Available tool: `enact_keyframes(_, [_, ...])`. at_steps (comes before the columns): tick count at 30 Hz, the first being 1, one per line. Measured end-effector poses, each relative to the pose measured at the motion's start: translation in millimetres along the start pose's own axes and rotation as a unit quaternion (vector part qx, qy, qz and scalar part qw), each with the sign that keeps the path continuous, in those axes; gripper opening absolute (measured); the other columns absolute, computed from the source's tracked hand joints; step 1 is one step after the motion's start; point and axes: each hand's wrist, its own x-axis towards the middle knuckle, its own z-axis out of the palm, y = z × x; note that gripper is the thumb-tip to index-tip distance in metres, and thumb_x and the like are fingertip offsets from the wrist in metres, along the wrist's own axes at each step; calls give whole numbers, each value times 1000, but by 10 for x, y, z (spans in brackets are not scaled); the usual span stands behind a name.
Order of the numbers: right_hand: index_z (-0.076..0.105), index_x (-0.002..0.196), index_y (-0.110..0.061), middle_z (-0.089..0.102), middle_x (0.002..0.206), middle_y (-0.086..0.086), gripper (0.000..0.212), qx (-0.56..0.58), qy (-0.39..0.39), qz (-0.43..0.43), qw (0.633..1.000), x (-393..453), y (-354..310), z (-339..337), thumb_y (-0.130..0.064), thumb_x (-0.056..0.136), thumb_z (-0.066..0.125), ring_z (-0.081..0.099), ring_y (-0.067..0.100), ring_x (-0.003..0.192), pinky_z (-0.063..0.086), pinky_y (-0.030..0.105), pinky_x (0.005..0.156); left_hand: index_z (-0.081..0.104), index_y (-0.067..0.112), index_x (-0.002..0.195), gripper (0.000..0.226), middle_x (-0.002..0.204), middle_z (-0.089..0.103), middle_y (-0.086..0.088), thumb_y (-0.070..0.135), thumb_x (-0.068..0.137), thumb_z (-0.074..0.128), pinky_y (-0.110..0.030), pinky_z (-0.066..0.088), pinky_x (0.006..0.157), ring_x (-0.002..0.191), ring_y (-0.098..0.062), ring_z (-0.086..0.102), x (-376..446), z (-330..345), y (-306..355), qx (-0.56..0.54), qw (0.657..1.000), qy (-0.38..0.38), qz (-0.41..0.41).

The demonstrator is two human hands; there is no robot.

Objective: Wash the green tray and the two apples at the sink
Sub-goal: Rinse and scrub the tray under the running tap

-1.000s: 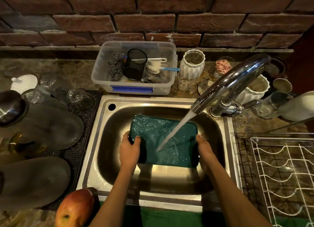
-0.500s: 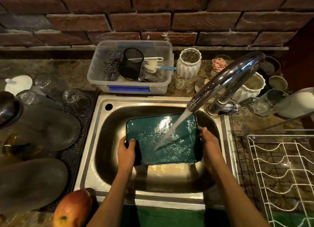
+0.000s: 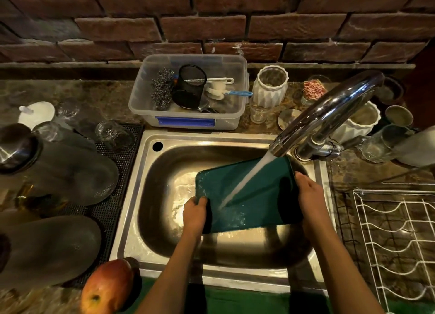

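Note:
The green tray (image 3: 256, 196) is held tilted in the steel sink (image 3: 146, 196), its right side raised toward the faucet (image 3: 329, 111). Running water falls from the spout onto the tray's middle. My left hand (image 3: 194, 213) grips the tray's lower left corner, thumb on top. My right hand (image 3: 310, 196) holds the tray's right edge. One red-yellow apple (image 3: 107, 288) lies on the counter at the sink's front left corner. A second apple is not in view.
A clear plastic box (image 3: 188, 123) with scrubbers and brushes stands behind the sink. Dark plates (image 3: 68, 172) and glasses lie on a mat at the left. A white wire dish rack (image 3: 397, 243) is at the right. White ribbed jars (image 3: 270, 88) stand near the faucet.
The tray has shifted right and tipped, its right side lifted toward the spout. Both hands moved with it, the right hand rising further back.

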Motion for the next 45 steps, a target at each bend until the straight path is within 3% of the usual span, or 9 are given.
enact_keyframes(4, [66, 78, -12, 68, 103, 21, 36, -5, 17, 40, 999, 153, 180, 24, -34, 100, 47, 61, 23, 80, 51, 42, 82, 65, 3, 108, 26, 107, 69, -20, 23, 94, 56, -47, 53, 91, 100, -38, 63, -18, -55, 49, 74, 996, 41, 14])
enact_keyframes(10, [66, 107, -12, 65, 120, 20, 32, -14, -9, 131, 991, 149, 413, 120, -34, 104, 43, 61, 34, 108, 48, 52, 102, 62, 10, 116, 27, 101, 68, -12, 23, 93, 57, -43, 52, 82, 91, -33, 62, -237, -198, 232, 118, 982, 97, 108])
enact_keyframes(12, [63, 124, -10, 67, 117, 14, 39, 15, -23, 151, 988, 102, 479, 156, -36, 104, 41, 63, 31, 107, 54, 49, 90, 60, 12, 122, 31, 103, 68, -9, 23, 94, 56, -41, 52, 82, 91, -29, 61, -310, -257, 276, 118, 977, 109, 140])
enact_keyframes(15, [66, 113, -19, 76, 92, 2, 36, 65, -36, 150, 986, 56, 569, 188, -39, 104, 38, 72, 20, 83, 56, 33, 59, 58, 13, 130, 37, 110, 68, -11, 21, 95, 57, -47, 53, 89, 100, -31, 63, -368, -337, 315, 98, 972, 124, 172])
enact_keyframes(19, [65, 105, -23, 78, 75, -6, 34, 139, -41, 146, 979, 39, 588, 258, -42, 104, 36, 75, 11, 66, 57, 27, 47, 58, 18, 131, 36, 107, 67, -4, 23, 95, 56, -41, 53, 86, 97, -25, 63, -407, -417, 307, 83, 964, 142, 207])
enact_keyframes(25, [68, 112, -18, 79, 83, 1, 39, 149, -44, 140, 978, -11, 492, 315, -44, 103, 40, 76, 18, 72, 58, 33, 53, 54, 18, 138, 43, 109, 62, 4, 26, 96, 56, -38, 49, 88, 102, -18, 59, -369, -496, 202, 51, 963, 156, 214])
enact_keyframes(30, [71, 113, -19, 77, 103, 11, 42, 123, -47, 90, 987, -90, 304, 297, -44, 103, 39, 76, 23, 84, 58, 37, 68, 51, 12, 141, 44, 123, 63, -12, 24, 98, 56, -49, 51, 98, 111, -30, 60, -203, -492, 61, -17, 985, 116, 126])
enact_keyframes(40, [72, 89, -54, 73, 87, -23, 31, -14, -38, -19, 999, -186, -113, 249, -47, 99, 45, 63, 9, 96, 48, 34, 77, 62, 15, 99, 9, 108, 68, -17, 18, 99, 53, -32, 46, 72, 83, -22, 60, -82, -184, -39, -14, 999, 32, 31])
enact_keyframes(45, [66, 80, -19, 69, 93, 8, 37, -47, -4, 16, 999, 35, -17, 174, -39, 102, 44, 63, 28, 94, 51, 44, 86, 61, 9, 108, 22, 110, 67, -18, 27, 97, 55, -41, 50, 88, 97, -34, 60, -85, -200, 0, 100, 994, 38, 18])
